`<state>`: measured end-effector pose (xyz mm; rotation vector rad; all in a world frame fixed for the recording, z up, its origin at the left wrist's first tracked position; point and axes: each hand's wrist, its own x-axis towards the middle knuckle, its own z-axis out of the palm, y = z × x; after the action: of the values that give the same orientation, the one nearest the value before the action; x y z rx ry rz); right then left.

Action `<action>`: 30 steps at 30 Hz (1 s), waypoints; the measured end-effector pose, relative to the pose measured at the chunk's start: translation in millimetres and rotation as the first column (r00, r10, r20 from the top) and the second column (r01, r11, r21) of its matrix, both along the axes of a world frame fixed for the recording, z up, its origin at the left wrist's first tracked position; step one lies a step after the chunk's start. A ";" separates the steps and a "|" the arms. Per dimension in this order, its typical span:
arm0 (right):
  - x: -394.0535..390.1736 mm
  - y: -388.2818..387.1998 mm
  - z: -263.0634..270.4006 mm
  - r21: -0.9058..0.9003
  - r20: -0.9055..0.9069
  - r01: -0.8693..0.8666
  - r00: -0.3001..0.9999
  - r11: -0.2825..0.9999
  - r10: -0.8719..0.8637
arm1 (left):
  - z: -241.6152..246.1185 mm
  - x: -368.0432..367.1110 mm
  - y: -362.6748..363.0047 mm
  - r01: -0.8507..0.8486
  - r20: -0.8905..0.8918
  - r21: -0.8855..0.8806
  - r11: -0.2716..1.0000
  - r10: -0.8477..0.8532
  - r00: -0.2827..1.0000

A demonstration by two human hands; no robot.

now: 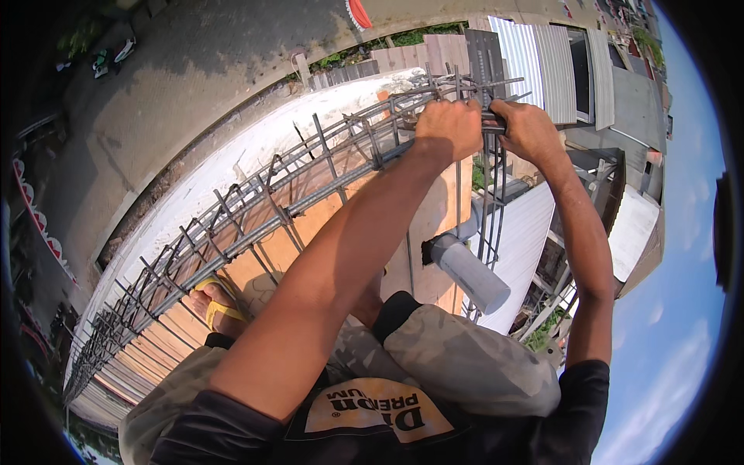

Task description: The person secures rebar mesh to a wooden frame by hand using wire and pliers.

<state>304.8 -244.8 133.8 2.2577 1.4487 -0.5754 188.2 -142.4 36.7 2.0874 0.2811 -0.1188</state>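
My left hand (450, 129) is closed at the far end of a long steel rebar cage (273, 218), its knuckles up beside the upright bars. Just right of it, my right hand (523, 129) grips a dark metal bar or tool handle (493, 123) that spans the gap between the hands. What my left fingers hold is hidden; it may be the same piece. Crossing rebar ends (505, 82) stick out just beyond both hands. Vertical rebar (488, 215) runs down below them. The cage has tied stirrups and runs toward the lower left.
Plywood formwork (430, 203) lies under the cage, with a grey plastic pipe (474, 276) projecting from it. My sandalled foot (221, 308) stands by the bars. A white ledge (232, 168) borders the cage above a paved street (168, 104). Corrugated metal roofs (517, 64) lie beyond at right.
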 end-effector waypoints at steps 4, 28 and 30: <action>-24.2 -10.4 9.1 0.024 -0.114 0.161 0.981 0.987 -0.157 | -10.2 -16.7 -1.4 0.085 0.187 0.077 0.993 -0.098 0.977; -74.7 -31.7 7.8 -0.064 -0.108 0.305 0.944 0.950 -0.311 | 14.8 -20.4 -0.9 0.313 0.001 0.071 0.947 -0.314 0.949; -70.9 -35.3 3.4 -0.038 -0.161 0.275 0.947 0.961 -0.278 | 8.7 -34.3 -3.4 0.226 0.155 0.166 0.960 -0.252 0.955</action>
<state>233.9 -280.2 137.2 2.4703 1.1988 -0.8757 153.9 -145.8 45.4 2.2562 -0.0741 -0.0600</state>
